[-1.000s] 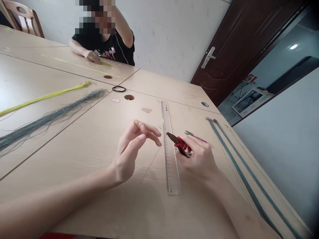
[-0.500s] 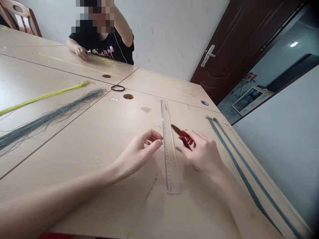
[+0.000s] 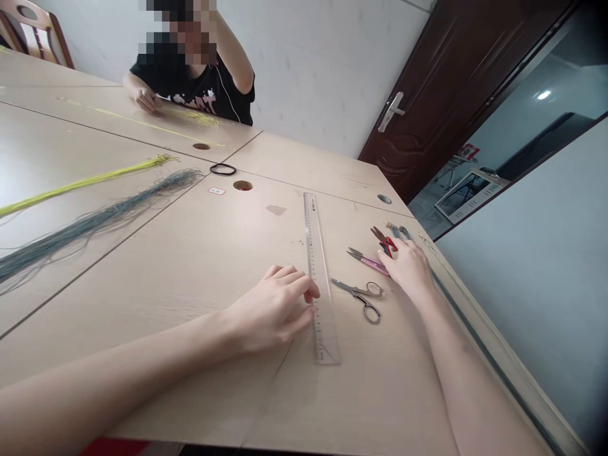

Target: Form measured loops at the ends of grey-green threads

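Observation:
My right hand (image 3: 411, 266) is closed around the red-and-black handles of a pair of pliers (image 3: 381, 239), low at the right of the table. Just beside it lie thread snips (image 3: 368, 260) with a pinkish-purple handle. Nearer to me are small folding scissors (image 3: 361, 294) with metal finger loops. My left hand (image 3: 282, 304) hovers at the left edge of a clear plastic ruler (image 3: 325, 316), its fingers loosely bent and the thumb apart, with nothing visible between them. A thin cord (image 3: 280, 367) runs out from under this hand; its upper end is hidden.
Grey-blue cords (image 3: 166, 188) and yellow cords (image 3: 109, 172) lie bundled at the left. More cords (image 3: 456, 304) stretch along the right edge. A black ring (image 3: 223, 169), a small label (image 3: 217, 190) and a cable hole (image 3: 243, 185) are farther back. A person (image 3: 204, 82) sits opposite.
My right hand has moved right and away from me with the pliers, uncovering the snips and scissors. My left hand has come nearer to me, over the cord's hooked end.

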Demonstrator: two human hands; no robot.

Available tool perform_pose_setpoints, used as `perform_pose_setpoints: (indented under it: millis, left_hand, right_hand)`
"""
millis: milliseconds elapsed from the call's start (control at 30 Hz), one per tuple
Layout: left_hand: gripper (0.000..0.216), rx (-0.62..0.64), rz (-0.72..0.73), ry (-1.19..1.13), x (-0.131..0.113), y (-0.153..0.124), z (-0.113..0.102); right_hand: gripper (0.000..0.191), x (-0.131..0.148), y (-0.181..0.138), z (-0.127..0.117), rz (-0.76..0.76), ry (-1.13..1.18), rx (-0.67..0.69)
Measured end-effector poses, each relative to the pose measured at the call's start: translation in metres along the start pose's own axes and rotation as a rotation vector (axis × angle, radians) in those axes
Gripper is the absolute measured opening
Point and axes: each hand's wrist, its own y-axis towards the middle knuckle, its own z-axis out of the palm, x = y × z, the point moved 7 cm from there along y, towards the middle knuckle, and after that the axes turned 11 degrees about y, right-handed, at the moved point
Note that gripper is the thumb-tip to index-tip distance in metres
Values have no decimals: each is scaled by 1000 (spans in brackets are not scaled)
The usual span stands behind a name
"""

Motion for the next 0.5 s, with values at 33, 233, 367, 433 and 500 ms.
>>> perform_pose_setpoints:
  millis: [33, 233, 367, 433, 500]
  left_hand:
    - [9, -5, 1, 5, 1, 0, 1]
    - [8, -53, -27, -16, 5, 1, 2]
    - [9, -79, -14, 1, 4, 1, 2]
    - [9, -84, -10, 6, 5, 1, 2]
    - [9, -96, -8, 6, 5, 1, 1]
  right_hand:
    - [29, -2, 1, 3, -2, 6, 21]
    - [31, 0, 6, 11, -49, 75, 73]
    - [29, 1, 9, 14, -73, 135, 83]
    - [30, 0, 9, 16, -71, 167, 88]
    - [30, -2, 9, 19, -62, 194, 93]
